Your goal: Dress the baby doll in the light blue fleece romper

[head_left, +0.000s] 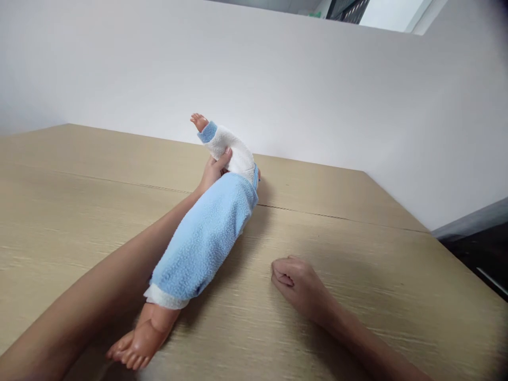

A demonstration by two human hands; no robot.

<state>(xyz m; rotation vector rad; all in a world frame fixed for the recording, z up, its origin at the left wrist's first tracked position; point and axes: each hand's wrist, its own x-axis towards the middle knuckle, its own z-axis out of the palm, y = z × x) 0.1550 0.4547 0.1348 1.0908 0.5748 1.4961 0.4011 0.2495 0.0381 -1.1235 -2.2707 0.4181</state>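
Though glossy-footed, fleece-clad doll [208, 233] pinched in left hand [213, 172], right hand [300, 287] balled.

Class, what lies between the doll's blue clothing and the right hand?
In the head view, tabletop lies between the blue clothing and the right hand, shadowed beside the clothing.

The lower garment [208, 238] of the doll [238, 153] is matt, fleece-like cloth with a rough, pebbled nap, while the sleeve [222, 139] is of similar cloth, finer in texture, with a nubby cuff [207, 132]. The bare foot [142, 343] appears to be smooth, glossy moulded plastic. The surface [337, 243] shows a wood-like grain, finely streaked and slightly satiny, and the wall [238, 69] is smooth with a matt, paint-like finish
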